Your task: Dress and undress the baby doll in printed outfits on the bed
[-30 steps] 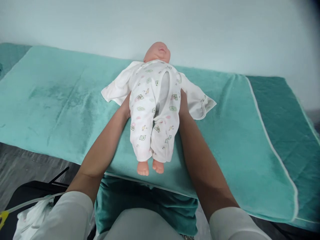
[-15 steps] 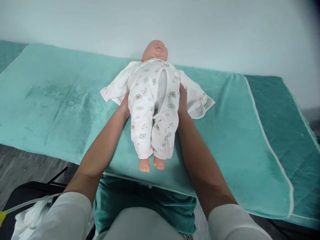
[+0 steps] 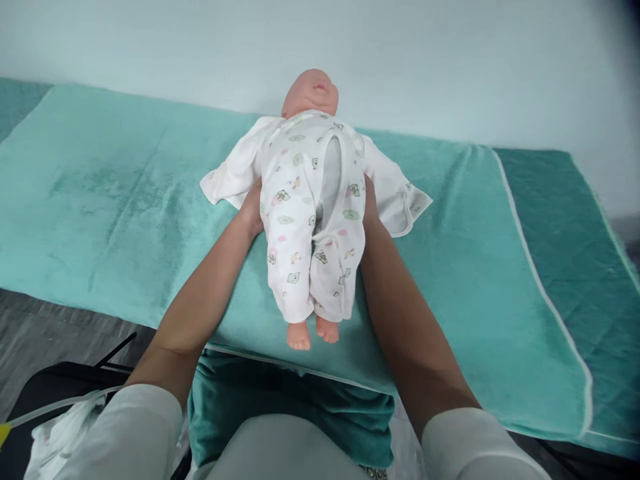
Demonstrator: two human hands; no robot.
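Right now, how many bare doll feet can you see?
2. One foot pokes out of the trouser leg on the picture's left; the other foot pokes out of the second trouser leg, on its right. Neither is hidden.

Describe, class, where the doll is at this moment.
In the head view, the doll is near the middle, between the left hand and right hand, its head towards the pale wall and its feet towards the green cover's near edge.
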